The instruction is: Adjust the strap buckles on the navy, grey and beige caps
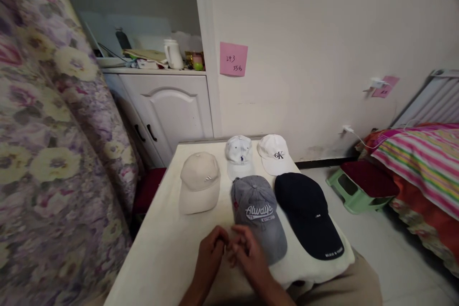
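My left hand (213,248) and my right hand (248,251) meet above the near part of the table. The left fingers curl inward, and what they hold, if anything, is hidden. On the right hand the fingers are bent but apart, with nothing visible in them. Just beyond the right hand lies a grey baseball cap (256,201) lettered "Always". To its right is a navy cap (304,205) with a long brim. A beige cap (200,177) sits on the left. Behind are a pale cap (239,152) with a small rider logo and a white cap (273,150) marked "CK".
The caps lie on a cloth-covered table (161,244) against the wall. A floral curtain (60,153) hangs at left beside a white cabinet (172,105) holding a white jug (173,53). At right are a green stool (355,193) and a bed (426,162) with striped bedding.
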